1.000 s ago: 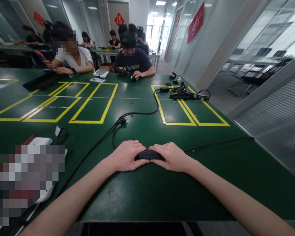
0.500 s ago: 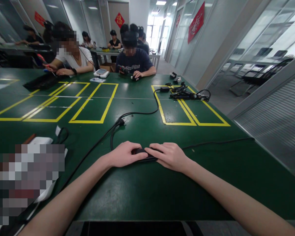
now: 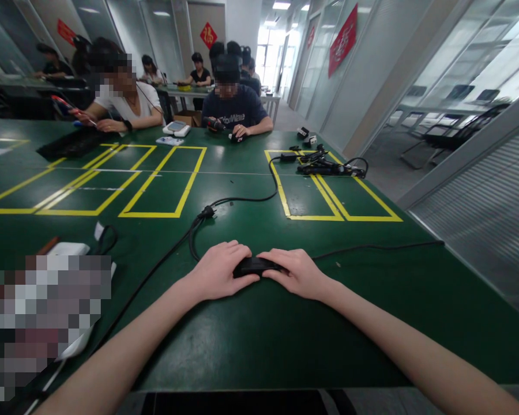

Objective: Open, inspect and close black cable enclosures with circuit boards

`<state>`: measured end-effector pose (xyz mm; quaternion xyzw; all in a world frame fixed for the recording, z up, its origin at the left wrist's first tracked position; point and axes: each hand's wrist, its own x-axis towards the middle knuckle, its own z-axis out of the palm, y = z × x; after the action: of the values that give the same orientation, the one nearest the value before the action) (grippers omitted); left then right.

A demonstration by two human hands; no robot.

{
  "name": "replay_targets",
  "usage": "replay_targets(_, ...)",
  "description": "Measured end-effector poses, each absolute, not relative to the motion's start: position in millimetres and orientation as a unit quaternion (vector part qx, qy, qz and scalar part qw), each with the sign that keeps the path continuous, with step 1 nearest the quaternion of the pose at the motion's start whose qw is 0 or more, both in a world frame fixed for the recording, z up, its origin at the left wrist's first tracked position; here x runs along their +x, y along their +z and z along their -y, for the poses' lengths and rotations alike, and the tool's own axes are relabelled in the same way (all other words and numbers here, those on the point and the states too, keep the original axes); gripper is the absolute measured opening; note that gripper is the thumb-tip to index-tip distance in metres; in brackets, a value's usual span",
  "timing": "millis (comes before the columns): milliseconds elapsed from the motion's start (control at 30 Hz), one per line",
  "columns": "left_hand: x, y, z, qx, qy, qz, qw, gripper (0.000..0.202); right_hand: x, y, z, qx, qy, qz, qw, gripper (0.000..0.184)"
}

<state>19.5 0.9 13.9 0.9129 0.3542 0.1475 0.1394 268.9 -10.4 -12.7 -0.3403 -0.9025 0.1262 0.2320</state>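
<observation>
A black power adapter (image 3: pixel 255 266) lies on the green table, long side toward me, with a cord leading off at each end. My left hand (image 3: pixel 220 268) is closed around its left end, thumb along the near edge and fingers over the far side. At the right end my right hand (image 3: pixel 298 273) pinches it, thumb in front and fingers behind. Both palms hide the adapter's ends. Beyond my left hand, a black cable (image 3: pixel 173 253) runs past a loose plug (image 3: pixel 207 212).
Yellow tape outlines (image 3: pixel 162 181) mark the green table (image 3: pixel 251 351). A pile of black folded parts (image 3: pixel 326 164) sits at the far right. White items (image 3: pixel 71 249), partly blurred out, lie at left. Two people work across the table, one near a black tray (image 3: pixel 69 144).
My right fingers have moved from the adapter's top to its far edge, the thumb now in front. My left hand has shifted slightly, and more of the adapter's top shows.
</observation>
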Motion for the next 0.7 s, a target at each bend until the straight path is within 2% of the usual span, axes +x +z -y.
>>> replay_targets(333,25.7,10.2,3.6,0.902,0.152,-0.365,0.173,0.03,269.3,-15.6,11.5,-0.367,0.111,0.889,0.252,0.036)
replay_targets(467,30.3,9.8,7.9,0.917,0.147,-0.348,0.129,0.059,261.1,-15.7,14.9,-0.426,0.137,0.852,0.272,0.037)
replay_targets(633,43.9,8.6,12.2,0.917,0.092,-0.381,0.078,0.052,253.3,-10.6,20.3,-0.483,0.258,0.784,0.293,0.036)
replay_targets(700,48.1,10.1,12.2,0.913,0.054,-0.399,0.057,0.043,252.5,-9.3,21.6,-0.504,0.304,0.758,0.282,0.034)
